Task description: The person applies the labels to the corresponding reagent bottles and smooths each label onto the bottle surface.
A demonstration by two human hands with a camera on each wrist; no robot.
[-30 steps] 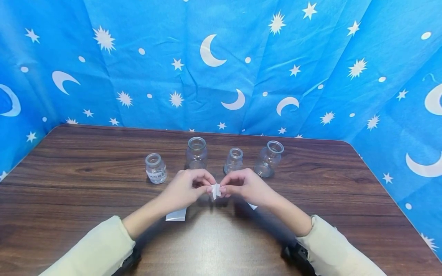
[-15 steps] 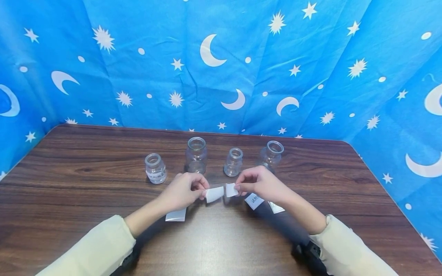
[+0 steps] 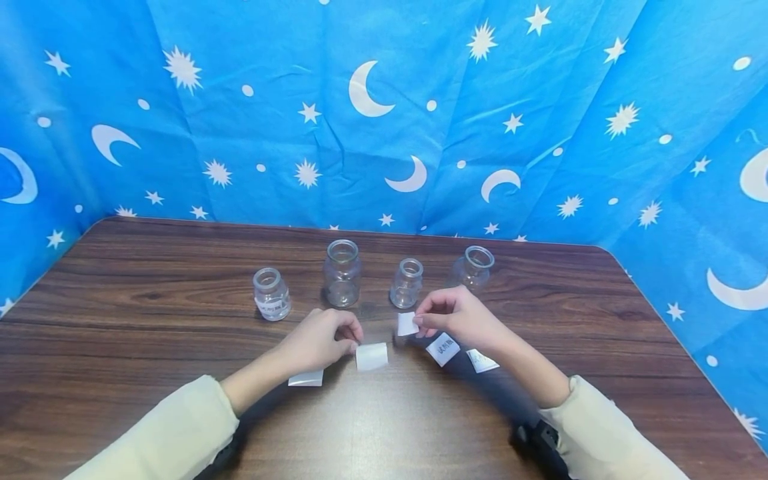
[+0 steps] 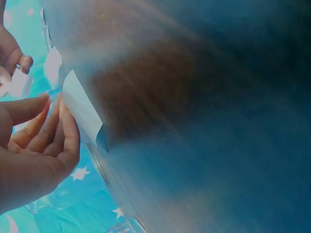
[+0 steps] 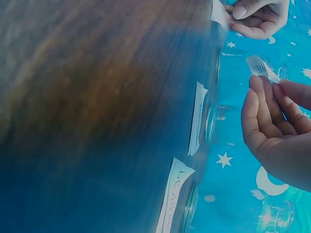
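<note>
My right hand [image 3: 459, 317] pinches a small white label [image 3: 407, 324] between thumb and fingers, above the table. Dark print shows on this label [image 5: 257, 65] in the right wrist view. Beside a blank white paper piece [image 3: 372, 357], apparently a label's backing, is my left hand [image 3: 321, 340]. In the left wrist view that paper [image 4: 82, 104] lies at the fingertips, and the thumb and forefinger look slightly apart. Two printed labels, one [image 3: 443, 349] and another [image 3: 483, 361], lie near the right forearm. A glass jar [image 3: 407, 287] stands just behind the pinched label.
Farther left stands a small glass jar [image 3: 272, 297] bearing a white label. A taller glass jar [image 3: 343, 277] is behind the left hand, and a wide one [image 3: 474, 270] is partly hidden by the right hand. Another white paper [image 3: 306, 379] lies under the left wrist.
The hands have drawn apart, separating the white label from its backing. The right hand moved right with the label; the left hand lowered the backing to the table, and its fingers loosened.
</note>
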